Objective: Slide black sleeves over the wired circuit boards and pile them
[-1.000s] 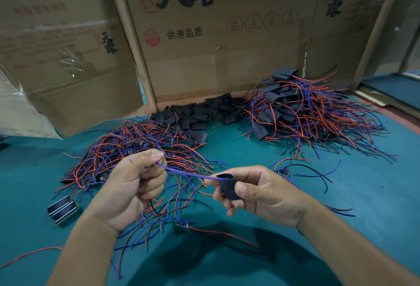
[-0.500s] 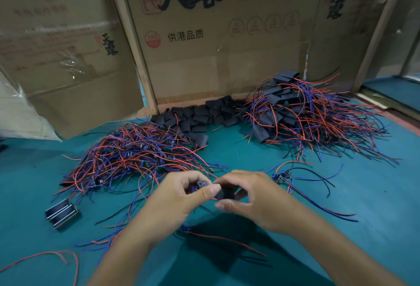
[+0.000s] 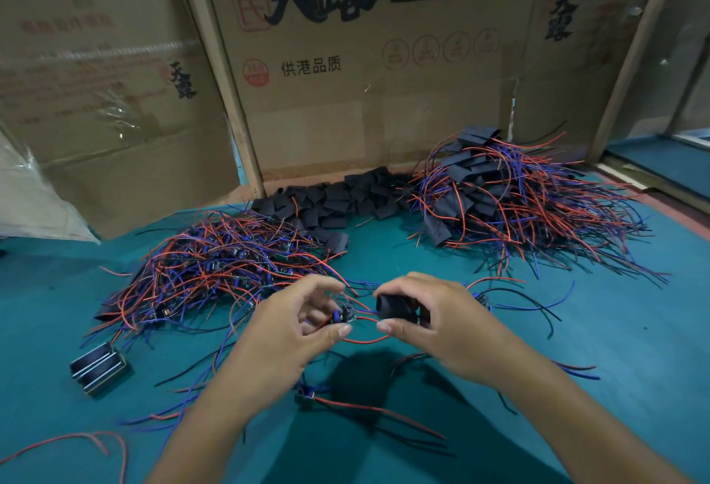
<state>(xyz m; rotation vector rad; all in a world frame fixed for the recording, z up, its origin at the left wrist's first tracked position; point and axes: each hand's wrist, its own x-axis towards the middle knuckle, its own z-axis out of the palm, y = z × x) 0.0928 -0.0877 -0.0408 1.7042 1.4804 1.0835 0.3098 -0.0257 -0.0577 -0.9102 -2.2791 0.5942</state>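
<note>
Two hands work just above the green table (image 3: 576, 387), and they have drawn apart since half a second ago, when their fingertips met over the part. The left hand (image 3: 284, 333) pinches a small circuit board (image 3: 345, 315) between thumb and curled fingers, its other fingers loosely spread. The right hand (image 3: 434, 326) grips a black sleeve (image 3: 395, 306), thumb below and fingers curled over the top, its open end facing the board. A gap now shows between board and sleeve, crossed by the board's red and blue wires (image 3: 365, 339), which run into the sleeve; earlier the two hid this. Behind the left hand lies the pile of bare wired boards (image 3: 215, 264), behind that a heap of loose sleeves (image 3: 338, 199), and to the right the pile of sleeved boards (image 3: 511, 203). These piles lie as before. A small black part (image 3: 98, 368) sits at the left, near the table's front.
</note>
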